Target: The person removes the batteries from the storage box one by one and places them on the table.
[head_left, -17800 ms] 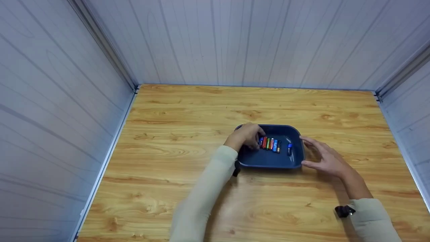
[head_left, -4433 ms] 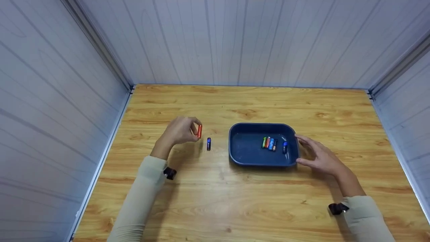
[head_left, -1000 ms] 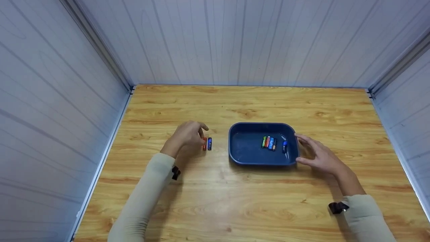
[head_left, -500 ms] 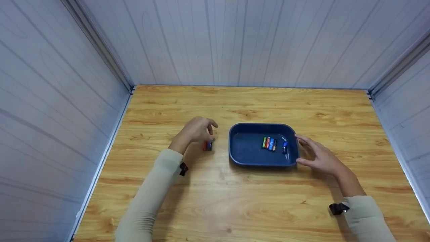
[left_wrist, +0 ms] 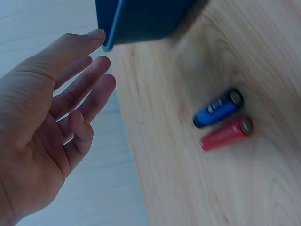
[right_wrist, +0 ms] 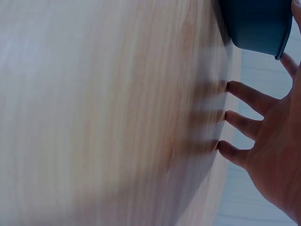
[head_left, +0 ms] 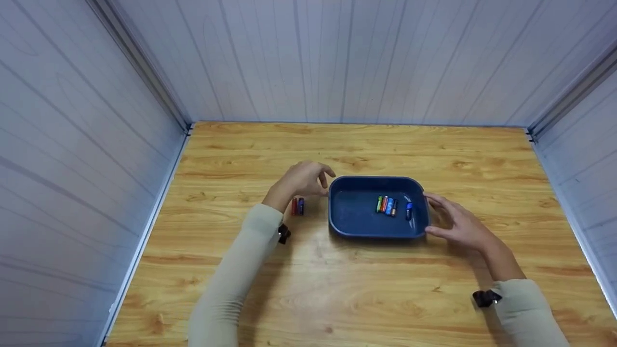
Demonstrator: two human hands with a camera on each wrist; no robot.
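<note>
Two cylindrical batteries (head_left: 297,206) lie on grained wood beside glossy tray (head_left: 376,230).

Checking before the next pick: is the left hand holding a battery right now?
No. In the left wrist view the left hand is open and holds nothing, while the red battery and the blue battery lie on the table.

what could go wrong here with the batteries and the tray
The red battery and blue battery lie loose, side by side, on the bare table; a brush from the left hand passing above could roll them. The right hand only steadies the tray with straight fingers, so it may slide.
</note>
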